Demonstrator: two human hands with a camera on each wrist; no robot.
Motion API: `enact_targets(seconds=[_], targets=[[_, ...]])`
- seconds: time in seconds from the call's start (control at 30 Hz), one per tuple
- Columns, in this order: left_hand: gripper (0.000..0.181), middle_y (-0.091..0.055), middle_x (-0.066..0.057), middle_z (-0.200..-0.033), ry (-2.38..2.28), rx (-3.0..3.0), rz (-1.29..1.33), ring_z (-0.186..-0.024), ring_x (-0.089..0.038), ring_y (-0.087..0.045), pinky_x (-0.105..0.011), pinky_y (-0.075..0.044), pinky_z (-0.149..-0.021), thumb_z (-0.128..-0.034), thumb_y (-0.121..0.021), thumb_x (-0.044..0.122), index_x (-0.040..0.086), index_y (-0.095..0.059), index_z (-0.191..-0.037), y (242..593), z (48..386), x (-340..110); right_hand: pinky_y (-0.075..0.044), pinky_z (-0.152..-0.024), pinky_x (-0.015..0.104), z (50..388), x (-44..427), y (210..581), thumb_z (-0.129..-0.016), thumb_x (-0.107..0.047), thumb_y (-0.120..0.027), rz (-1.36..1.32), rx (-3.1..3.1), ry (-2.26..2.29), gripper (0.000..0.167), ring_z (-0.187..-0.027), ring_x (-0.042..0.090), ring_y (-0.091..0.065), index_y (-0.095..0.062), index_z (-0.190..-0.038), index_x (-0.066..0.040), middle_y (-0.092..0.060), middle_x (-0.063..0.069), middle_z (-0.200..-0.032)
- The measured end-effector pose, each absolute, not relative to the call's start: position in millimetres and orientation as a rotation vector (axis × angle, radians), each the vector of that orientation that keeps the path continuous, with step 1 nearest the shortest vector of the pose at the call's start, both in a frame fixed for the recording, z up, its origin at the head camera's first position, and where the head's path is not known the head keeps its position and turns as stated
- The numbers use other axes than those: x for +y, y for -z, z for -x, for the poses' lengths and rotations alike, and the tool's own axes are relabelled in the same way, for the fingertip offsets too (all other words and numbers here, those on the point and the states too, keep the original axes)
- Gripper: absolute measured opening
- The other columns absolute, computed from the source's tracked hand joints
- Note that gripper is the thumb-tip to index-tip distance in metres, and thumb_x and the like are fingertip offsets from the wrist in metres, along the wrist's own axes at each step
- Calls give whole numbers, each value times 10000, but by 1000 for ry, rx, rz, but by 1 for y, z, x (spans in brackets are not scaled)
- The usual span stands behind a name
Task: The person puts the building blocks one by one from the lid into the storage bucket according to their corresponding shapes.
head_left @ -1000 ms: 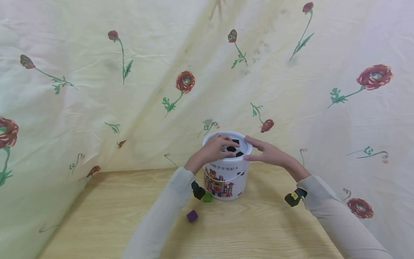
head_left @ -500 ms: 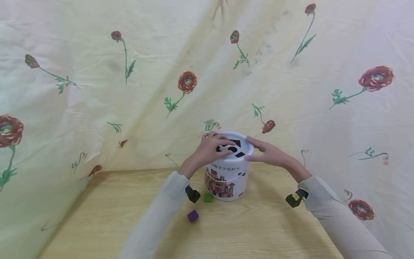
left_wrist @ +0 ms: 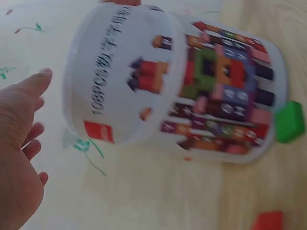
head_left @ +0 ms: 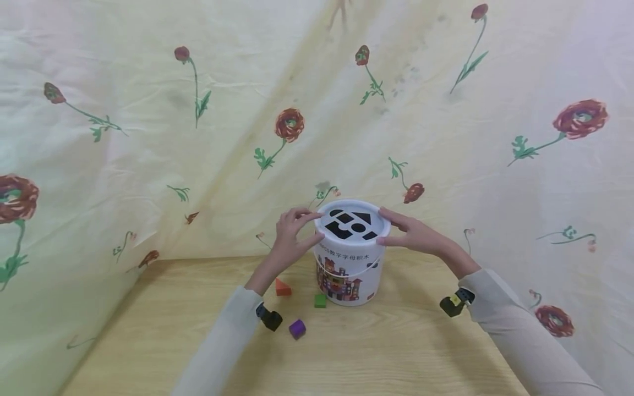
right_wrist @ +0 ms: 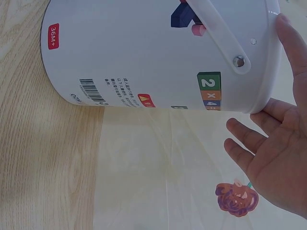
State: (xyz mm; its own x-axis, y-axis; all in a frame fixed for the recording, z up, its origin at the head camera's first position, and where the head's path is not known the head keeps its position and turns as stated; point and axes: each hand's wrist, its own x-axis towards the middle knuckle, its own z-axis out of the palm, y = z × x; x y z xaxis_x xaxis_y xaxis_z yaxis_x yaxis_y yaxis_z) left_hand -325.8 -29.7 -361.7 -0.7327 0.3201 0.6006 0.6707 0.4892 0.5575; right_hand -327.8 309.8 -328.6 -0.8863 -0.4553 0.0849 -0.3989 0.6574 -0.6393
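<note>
A white toy-block bucket (head_left: 346, 278) with a printed castle picture stands upright on the table. Its white lid (head_left: 377, 220) has several dark shaped holes. My left hand (head_left: 292, 236) is at the lid's left side, fingers and thumb extended; the left wrist view shows a gap between this hand (left_wrist: 19, 148) and the bucket. On the right, the thumb and forefinger of my right hand (head_left: 413, 235) touch the lid's rim, while its other fingers spread loosely in the right wrist view. Neither hand grips anything.
Near the bucket's base lie a green block (head_left: 320, 301), a purple block (head_left: 297, 329) and an orange-red wedge block (head_left: 283, 288). A flowered cloth (head_left: 223, 165) hangs close behind the bucket. The bucket's handle (right_wrist: 223, 36) hangs down its side.
My left hand has drawn back leftward off the lid, uncovering its holes and the orange-red block on the table. The right hand stays at the rim.
</note>
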Motion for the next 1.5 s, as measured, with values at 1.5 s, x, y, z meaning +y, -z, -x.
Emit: enact_targets(seconds=[1.5], targets=[[418,-574,-18,-1384,291,-2933,1037,-1345,-256,-450,-580,-281,-1195,-911,-695,420,204,-660,-1267,486,304,-36,-202,-1201,670,326,309,327,-946,-403,-708,723,2793,1039,895,-1543,441,-215,-210,-1629,-109,-211,161,-1692]])
